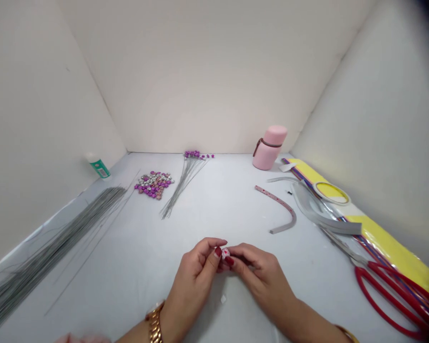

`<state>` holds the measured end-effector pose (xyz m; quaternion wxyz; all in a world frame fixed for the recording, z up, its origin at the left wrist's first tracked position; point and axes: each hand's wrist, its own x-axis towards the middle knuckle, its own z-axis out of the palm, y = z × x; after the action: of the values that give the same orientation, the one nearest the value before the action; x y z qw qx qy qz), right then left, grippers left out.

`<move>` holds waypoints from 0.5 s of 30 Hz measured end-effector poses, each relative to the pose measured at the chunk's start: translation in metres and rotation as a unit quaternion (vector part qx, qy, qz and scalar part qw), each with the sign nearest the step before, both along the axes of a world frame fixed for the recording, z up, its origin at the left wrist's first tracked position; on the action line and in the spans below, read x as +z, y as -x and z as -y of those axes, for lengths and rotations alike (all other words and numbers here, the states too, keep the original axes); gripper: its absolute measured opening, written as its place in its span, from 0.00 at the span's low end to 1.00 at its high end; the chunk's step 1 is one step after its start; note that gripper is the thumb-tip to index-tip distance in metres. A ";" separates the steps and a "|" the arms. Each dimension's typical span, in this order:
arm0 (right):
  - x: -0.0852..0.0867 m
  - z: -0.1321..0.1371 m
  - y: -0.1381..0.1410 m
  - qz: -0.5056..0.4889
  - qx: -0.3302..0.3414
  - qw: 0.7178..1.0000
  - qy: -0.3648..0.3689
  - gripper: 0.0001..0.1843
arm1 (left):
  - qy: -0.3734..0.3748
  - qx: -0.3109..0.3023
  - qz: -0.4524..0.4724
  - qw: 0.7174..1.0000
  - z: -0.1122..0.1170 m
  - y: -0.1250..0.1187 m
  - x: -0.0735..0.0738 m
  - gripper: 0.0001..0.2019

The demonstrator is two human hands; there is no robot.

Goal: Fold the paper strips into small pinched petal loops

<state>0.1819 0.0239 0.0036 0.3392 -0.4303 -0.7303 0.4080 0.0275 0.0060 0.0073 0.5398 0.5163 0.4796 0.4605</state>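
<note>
My left hand point(196, 269) and my right hand point(257, 271) meet at the near middle of the white table point(214, 209). Between them they pinch a small shiny folded piece point(225, 253), silver with red marks, held by thumbs and forefingers just above the table. Both hands have their fingers curled in. A tiny white scrap point(223, 299) lies on the table under the hands.
A large bundle of thin grey wires point(53, 243) lies at the left. A pile of purple and silver folded pieces point(154, 183), wire stems with purple tips point(186, 181), a glue bottle point(99, 167), a pink flask point(269, 147), grey paper strips point(284, 209), a tape roll point(331, 192), red scissors point(386, 286) and coloured sheets point(396, 252) surround the hands.
</note>
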 end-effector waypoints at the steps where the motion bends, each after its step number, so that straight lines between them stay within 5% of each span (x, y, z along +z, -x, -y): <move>1: 0.001 -0.001 0.000 -0.012 -0.006 1.000 0.020 0.09 | -0.024 -0.004 -0.026 0.999 -0.001 0.002 0.000 0.09; 7: 0.001 -0.003 -0.001 -0.047 -0.004 0.997 0.054 0.11 | -0.128 -0.005 -0.122 0.984 -0.004 0.006 0.001 0.07; 15: 0.002 0.002 0.000 -0.042 0.011 0.998 -0.050 0.11 | -0.243 0.023 -0.175 0.954 0.003 0.005 0.000 0.10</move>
<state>0.1823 0.0220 0.0051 0.3863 -0.3872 -0.7394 0.3926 0.0227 0.0029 0.0074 0.2946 0.6932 0.4520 0.4779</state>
